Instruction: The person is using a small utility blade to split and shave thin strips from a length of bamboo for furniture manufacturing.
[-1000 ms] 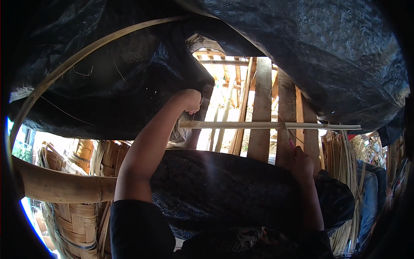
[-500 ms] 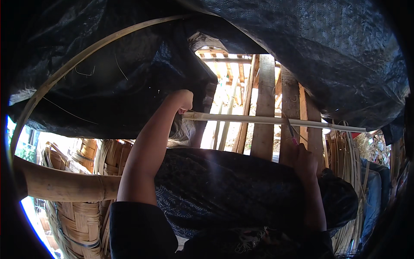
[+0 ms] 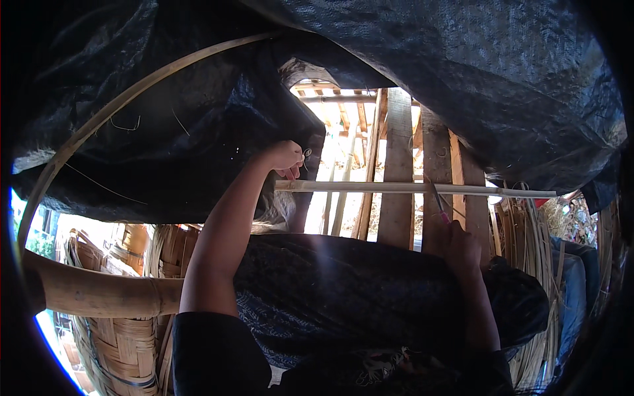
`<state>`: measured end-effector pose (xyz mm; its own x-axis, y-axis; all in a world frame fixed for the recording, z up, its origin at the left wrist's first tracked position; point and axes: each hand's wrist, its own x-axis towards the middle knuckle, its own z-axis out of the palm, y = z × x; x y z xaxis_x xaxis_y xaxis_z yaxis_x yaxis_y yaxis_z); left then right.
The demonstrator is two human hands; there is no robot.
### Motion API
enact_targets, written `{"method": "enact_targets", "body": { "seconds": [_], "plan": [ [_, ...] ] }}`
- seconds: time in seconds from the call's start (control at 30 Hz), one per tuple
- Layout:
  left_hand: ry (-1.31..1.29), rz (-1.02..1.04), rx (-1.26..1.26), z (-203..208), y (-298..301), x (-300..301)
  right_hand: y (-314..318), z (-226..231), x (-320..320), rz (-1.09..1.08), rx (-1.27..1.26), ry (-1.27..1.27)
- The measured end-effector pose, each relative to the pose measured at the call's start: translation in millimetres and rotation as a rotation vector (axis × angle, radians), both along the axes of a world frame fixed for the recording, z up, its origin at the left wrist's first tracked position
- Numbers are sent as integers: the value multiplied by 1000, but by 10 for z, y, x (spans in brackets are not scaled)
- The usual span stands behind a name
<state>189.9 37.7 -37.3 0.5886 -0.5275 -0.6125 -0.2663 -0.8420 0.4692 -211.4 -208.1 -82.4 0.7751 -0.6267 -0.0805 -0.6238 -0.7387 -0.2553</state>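
A long pale bamboo strip (image 3: pixel 370 187) lies level across in front of me, above my dark-clothed lap. My left hand (image 3: pixel 286 157) is just above the strip's left end, its fingers curled. A thin curled shaving (image 3: pixel 306 153) sticks out by its thumb side; the fingertips hang close to the strip, and I cannot tell if they touch it. Farther right, my right hand (image 3: pixel 463 247) grips a knife (image 3: pixel 442 210) with a pinkish handle. Its narrow blade points up and meets the strip right of the middle.
Wooden planks (image 3: pixel 398 152) stand behind the strip against bright light. Dark plastic sheeting (image 3: pixel 502 86) hangs over both sides. A bent bamboo strip (image 3: pixel 109 112) arches at the left, above a thick bamboo pole (image 3: pixel 105 290) and a woven basket (image 3: pixel 129 340). Loose strips (image 3: pixel 535 284) stand at the right.
My left hand has lifted slightly off the strip's end and shifted right, with a curled shaving now visible at it. The knife stays at the strip. The view has shifted slightly.
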Motion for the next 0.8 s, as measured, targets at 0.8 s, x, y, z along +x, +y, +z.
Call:
{"method": "enact_targets", "body": {
  "seconds": [0.8],
  "plan": [
    [97, 96, -242, -469, 40, 39, -21, -96, -7, 55, -93, -120]
  ]
}}
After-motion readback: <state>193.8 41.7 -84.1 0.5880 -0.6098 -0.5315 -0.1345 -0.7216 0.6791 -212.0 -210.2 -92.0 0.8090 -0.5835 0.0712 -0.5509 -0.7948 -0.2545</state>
